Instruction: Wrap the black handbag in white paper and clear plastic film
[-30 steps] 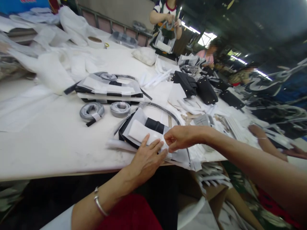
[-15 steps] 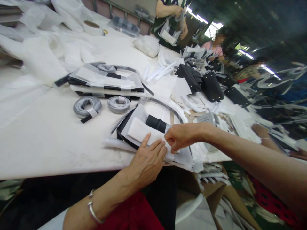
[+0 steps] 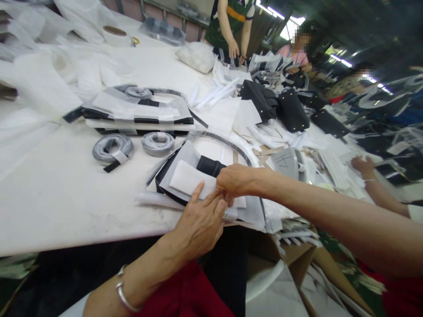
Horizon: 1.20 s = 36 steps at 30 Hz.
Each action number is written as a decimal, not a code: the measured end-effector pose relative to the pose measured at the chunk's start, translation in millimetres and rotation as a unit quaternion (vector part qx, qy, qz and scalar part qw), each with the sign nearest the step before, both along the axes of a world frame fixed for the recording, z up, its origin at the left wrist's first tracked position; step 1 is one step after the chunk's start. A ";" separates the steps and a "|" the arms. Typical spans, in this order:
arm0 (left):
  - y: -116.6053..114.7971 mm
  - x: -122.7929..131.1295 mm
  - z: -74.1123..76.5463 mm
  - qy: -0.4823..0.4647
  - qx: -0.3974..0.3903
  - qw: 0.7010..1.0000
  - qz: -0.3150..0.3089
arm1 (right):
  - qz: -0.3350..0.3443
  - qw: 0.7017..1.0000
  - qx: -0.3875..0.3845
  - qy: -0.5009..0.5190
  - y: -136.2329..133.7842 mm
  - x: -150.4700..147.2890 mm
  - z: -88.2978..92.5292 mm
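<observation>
Here, left fingers (image 3: pixel 197 192) partly spread on a smooth, oblong white pad (image 3: pixel 185 179); right fingers (image 3: pixel 226 184) curled, grip unclear.

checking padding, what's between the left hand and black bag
In the head view, a white pad lies under the left hand, then a pale sheet over the bag.

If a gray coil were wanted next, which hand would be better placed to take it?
Probably the left hand: both gray coils lie off the left side of the wrapped bundle, nearer that hand, while the right hand is curled farther right.
</observation>
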<state>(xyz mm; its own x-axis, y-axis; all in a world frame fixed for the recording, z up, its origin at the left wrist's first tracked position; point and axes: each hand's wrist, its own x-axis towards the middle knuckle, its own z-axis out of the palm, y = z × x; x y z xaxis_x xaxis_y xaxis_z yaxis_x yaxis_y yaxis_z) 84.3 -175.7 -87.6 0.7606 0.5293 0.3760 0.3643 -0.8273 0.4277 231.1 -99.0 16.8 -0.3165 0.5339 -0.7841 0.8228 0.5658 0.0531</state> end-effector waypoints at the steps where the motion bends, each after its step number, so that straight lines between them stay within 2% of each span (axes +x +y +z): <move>1: 0.1 0.0 0.3 -0.001 0.000 1.000 0.001 | 0.014 1.000 0.008 -0.001 0.7 -0.1 -1.3; 5: 0.1 -0.2 2.2 0.003 0.001 1.000 0.004 | 0.049 0.998 0.036 0.003 1.1 1.8 -3.1; 9: 0.2 -1.1 4.3 0.003 0.002 1.000 -0.003 | 0.013 0.998 0.068 -0.007 -4.4 6.7 -1.7; 14: 0.4 -1.9 4.9 0.023 0.020 1.000 -0.003 | -0.022 0.983 0.183 -0.019 -8.7 17.9 -10.5; 17: 0.9 -2.1 3.9 0.032 0.037 0.999 -0.006 | -0.032 0.981 0.191 -0.008 -3.8 27.2 -14.3; 20: 1.5 -2.6 3.9 0.041 0.042 0.998 -0.002 | -0.086 0.966 0.243 -0.011 1.7 38.5 -10.1; 24: 1.3 -3.4 5.2 0.038 0.032 0.999 -0.002 | -0.170 0.921 0.351 -0.023 -4.9 53.3 -4.5; 28: 1.8 -3.6 4.6 0.037 0.030 0.999 -0.008 | -0.239 0.914 0.321 0.066 -26.9 65.3 -14.2; 30: 2.8 -4.1 3.9 0.037 0.032 0.999 -0.008 | -0.267 0.894 0.353 0.072 -38.7 67.5 -18.8; 32: 3.7 -5.6 4.1 0.037 0.031 0.999 -0.011 | -0.276 0.845 0.449 0.087 -51.1 63.3 -19.7; 34: 4.0 -7.4 5.4 0.043 0.032 0.998 -0.018 | -0.268 0.792 0.523 0.163 -66.3 50.8 -20.0; 36: 3.9 -8.2 6.7 0.055 0.032 0.998 -0.026 | -0.263 0.761 0.526 0.273 -85.2 32.9 -25.1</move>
